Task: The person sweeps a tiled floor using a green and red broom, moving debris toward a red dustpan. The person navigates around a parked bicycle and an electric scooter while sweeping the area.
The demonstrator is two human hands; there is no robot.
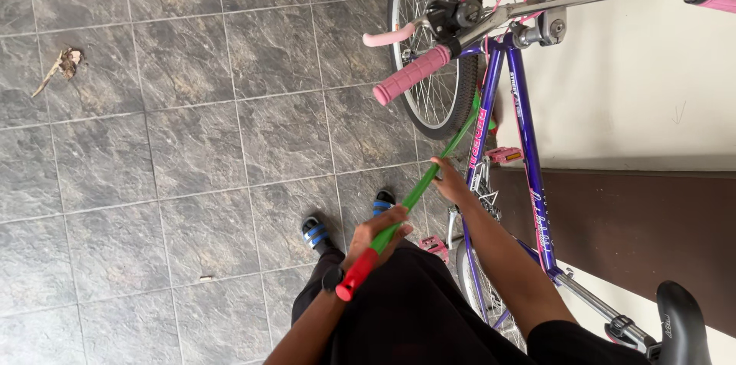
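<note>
The green stick with a red end runs slantwise from the person's lap up toward the bicycle's front wheel, its far end hidden behind the purple frame. The left hand is wrapped around it just above the red end; the right hand is closed on it higher up, a two-handed hold that seems meant to steer the tip. Pale lettering runs along the frame tubes. Pink grips, a black saddle and grey floor tiles surround it.
</note>
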